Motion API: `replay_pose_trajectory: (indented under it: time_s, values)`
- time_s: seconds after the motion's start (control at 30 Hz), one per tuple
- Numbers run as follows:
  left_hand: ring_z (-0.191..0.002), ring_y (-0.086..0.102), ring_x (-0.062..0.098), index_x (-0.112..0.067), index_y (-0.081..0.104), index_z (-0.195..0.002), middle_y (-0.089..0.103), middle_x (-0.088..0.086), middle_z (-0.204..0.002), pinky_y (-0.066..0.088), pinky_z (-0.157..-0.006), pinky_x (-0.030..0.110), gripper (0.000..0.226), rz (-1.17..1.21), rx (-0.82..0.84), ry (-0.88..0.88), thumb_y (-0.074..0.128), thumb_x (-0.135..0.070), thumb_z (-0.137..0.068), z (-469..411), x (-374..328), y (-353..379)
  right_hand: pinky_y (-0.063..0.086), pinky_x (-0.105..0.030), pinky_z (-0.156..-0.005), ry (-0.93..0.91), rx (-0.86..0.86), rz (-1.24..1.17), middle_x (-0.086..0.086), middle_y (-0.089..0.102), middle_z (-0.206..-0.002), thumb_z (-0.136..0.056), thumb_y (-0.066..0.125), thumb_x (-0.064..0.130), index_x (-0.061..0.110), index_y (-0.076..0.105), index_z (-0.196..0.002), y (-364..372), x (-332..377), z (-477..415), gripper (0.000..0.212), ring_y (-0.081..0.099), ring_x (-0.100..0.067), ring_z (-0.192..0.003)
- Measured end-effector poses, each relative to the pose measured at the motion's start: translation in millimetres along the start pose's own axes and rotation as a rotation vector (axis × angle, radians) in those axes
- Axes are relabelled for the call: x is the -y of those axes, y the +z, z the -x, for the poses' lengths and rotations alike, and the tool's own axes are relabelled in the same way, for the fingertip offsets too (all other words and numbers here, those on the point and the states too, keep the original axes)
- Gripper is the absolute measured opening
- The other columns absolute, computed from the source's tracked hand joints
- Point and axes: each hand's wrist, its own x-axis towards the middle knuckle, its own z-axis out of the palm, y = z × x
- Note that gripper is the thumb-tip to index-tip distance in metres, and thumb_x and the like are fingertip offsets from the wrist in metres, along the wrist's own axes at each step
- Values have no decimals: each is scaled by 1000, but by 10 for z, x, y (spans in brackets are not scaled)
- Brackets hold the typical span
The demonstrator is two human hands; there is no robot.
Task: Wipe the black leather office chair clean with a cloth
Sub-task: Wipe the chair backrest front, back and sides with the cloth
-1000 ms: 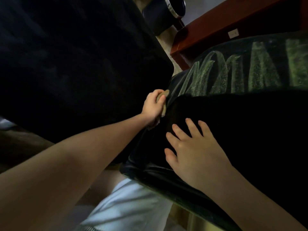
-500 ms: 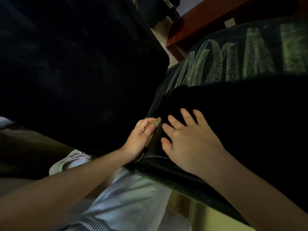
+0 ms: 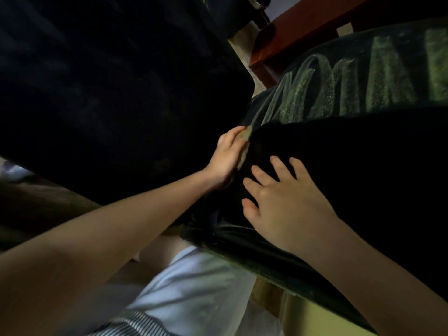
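Note:
The black leather office chair fills the view: its backrest [image 3: 101, 98] at the left, its seat [image 3: 363, 166] at the right, streaked with pale wipe marks at the far side. My left hand [image 3: 225, 158] holds a small tan cloth [image 3: 244, 144] pressed into the crease between backrest and seat. My right hand [image 3: 283, 202] lies flat with fingers spread on the seat's near part, just right of the left hand.
A reddish-brown wooden desk [image 3: 303, 27] stands behind the seat at the top right. A dark round object [image 3: 232, 10] sits at the top edge. My pale shorts [image 3: 189, 292] show below the seat's front rim [image 3: 242, 246].
My left hand with the cloth slid toward me along the crease, then away again, farther up it. My right hand stayed flat on the seat.

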Motion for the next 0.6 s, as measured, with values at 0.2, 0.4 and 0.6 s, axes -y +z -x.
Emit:
replay_pose_trajectory:
  time_s: [0.2, 0.4, 0.6]
  values:
    - [-128, 27, 19, -18, 47, -134, 31, 6, -136, 15, -105, 20, 35, -260, -8, 85, 37, -21, -101, -424, 79, 238, -2, -48, -114, -2, -7, -30, -3, 15, -158, -79, -2, 42, 21, 21, -149, 5, -13, -22, 76, 1, -29, -145]
    - [-118, 31, 30, -18, 47, -134, 35, 14, -128, 24, -100, 26, 36, -742, 28, 152, 37, -23, -100, -611, 318, 80, -5, -49, -113, -13, 16, -37, -4, 9, -158, -100, 16, 41, 19, 18, -149, -16, -14, -11, 54, -4, -30, -144]
    - [-113, 38, 27, -14, 46, -132, 45, 11, -122, 34, -94, 30, 36, -1165, 89, 192, 46, -18, -96, -614, 398, -22, -6, -49, -113, -15, 29, -12, -4, 8, -158, -100, 17, 41, 18, 17, -149, -12, -22, -27, 54, -5, -31, -144]
